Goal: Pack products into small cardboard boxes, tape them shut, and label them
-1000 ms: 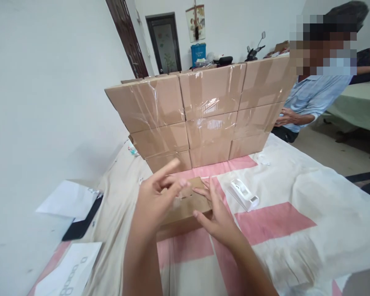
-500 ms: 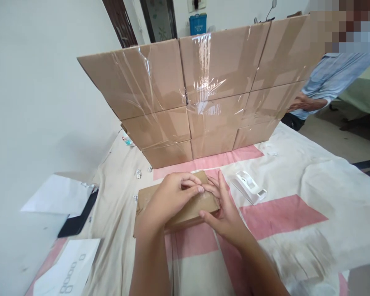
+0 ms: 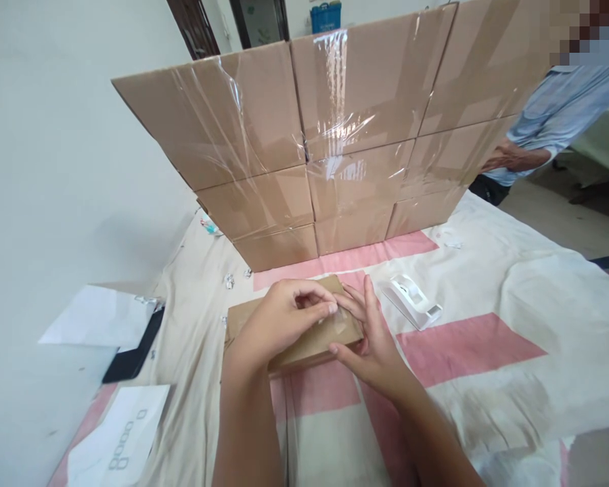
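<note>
A small brown cardboard box (image 3: 304,352) lies flat on the cloth in front of me. My left hand (image 3: 289,314) reaches over its top, thumb and forefinger pinched together near the right end. A shiny piece of clear tape (image 3: 341,323) shows on the cardboard at those fingertips; their exact grip on it is partly hidden. Around the box's right end, my right hand (image 3: 370,345) has its thumb at the near edge and its fingers at the far side and top. To the right of that hand stands a white tape dispenser (image 3: 411,302).
Behind the box stands a tall panel of taped cardboard boxes (image 3: 360,135). Papers (image 3: 96,314) and a black flat object (image 3: 132,362) lie at left by the wall. A person in a light blue shirt (image 3: 563,122) is beyond the panel, right. Crumpled bits (image 3: 229,281) dot the cloth.
My view has tipped down slightly, so the panel sits higher. My left fingertips have shifted a little, baring more of the clear tape; my right hand keeps its hold on the box.
</note>
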`<state>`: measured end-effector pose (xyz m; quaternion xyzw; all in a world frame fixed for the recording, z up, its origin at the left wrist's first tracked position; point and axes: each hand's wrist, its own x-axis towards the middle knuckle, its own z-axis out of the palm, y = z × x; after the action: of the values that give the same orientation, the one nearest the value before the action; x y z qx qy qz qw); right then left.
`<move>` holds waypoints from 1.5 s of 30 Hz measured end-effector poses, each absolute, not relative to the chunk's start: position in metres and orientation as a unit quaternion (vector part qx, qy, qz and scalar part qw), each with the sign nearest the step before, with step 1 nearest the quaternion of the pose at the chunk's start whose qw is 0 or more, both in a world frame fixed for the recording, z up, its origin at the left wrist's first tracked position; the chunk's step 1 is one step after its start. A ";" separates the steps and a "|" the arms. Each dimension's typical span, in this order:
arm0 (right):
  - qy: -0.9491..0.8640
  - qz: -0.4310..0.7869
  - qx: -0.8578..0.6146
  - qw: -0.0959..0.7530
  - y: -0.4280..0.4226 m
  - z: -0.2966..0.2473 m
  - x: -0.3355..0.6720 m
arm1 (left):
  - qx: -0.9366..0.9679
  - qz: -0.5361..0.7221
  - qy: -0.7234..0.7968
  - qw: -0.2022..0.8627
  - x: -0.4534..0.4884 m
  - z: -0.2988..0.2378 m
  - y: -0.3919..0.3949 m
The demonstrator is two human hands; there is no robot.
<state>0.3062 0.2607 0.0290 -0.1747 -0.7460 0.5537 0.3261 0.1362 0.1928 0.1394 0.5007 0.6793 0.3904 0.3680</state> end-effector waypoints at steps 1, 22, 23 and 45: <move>-0.747 0.552 -0.175 0.327 0.261 0.029 0.306 | 0.503 0.389 0.683 0.359 0.136 0.139 0.193; -0.747 0.550 -0.168 0.333 0.262 0.026 0.307 | 0.543 0.435 0.628 0.348 0.138 0.150 0.189; -0.745 0.552 -0.167 0.335 0.262 0.026 0.307 | 0.545 0.427 0.628 0.355 0.138 0.149 0.189; -0.731 0.568 -0.172 0.337 0.262 0.026 0.304 | 0.579 0.301 0.705 0.278 0.137 0.136 0.198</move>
<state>0.3042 0.2616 0.0260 -0.1715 -0.7308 0.5681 0.3374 0.1370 0.1980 0.1357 0.5788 0.7052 0.3010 0.2776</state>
